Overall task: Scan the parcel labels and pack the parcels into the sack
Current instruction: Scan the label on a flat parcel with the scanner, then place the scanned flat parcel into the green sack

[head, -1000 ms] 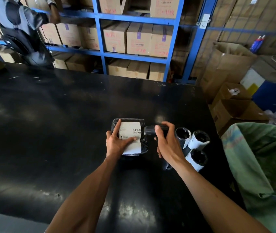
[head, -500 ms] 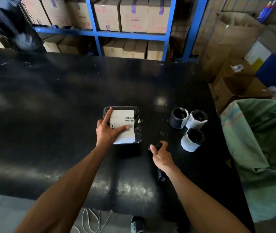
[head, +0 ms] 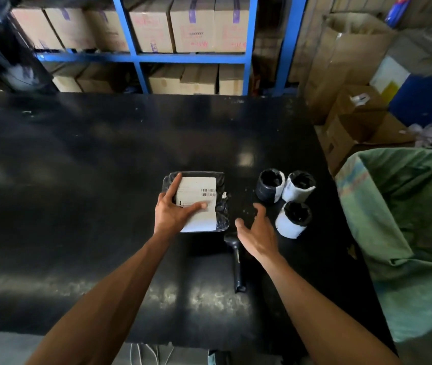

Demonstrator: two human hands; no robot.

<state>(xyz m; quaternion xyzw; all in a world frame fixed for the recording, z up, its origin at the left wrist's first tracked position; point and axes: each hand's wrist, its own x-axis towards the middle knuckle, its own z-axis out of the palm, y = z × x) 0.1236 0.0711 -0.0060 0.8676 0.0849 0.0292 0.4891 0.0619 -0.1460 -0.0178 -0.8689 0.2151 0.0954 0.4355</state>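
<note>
A flat black parcel [head: 221, 206] with a white barcode label lies on the black table [head: 77, 206]. My left hand [head: 174, 210] rests on its left side, thumb across the label, holding it. My right hand [head: 255, 233] hovers open just right of the parcel, fingers spread, nothing in it. Under that hand a black handheld scanner [head: 236, 264] lies on the table, handle toward me. Three small round parcels [head: 287, 201] wrapped in black plastic and white paper stand close together to the right. The green sack [head: 404, 206] gapes open beside the table's right edge.
Blue shelving [head: 191, 57] stacked with cardboard boxes runs behind the table. Open cartons [head: 359, 122] and a blue bin [head: 425, 101] crowd the floor at the back right. Another person [head: 1, 48] stands at the far left corner. Cables hang below the table's near edge.
My right hand has put the scanner down on the table and lifted off it, open. My left hand has stayed on the flat parcel. The camera has tilted downward.
</note>
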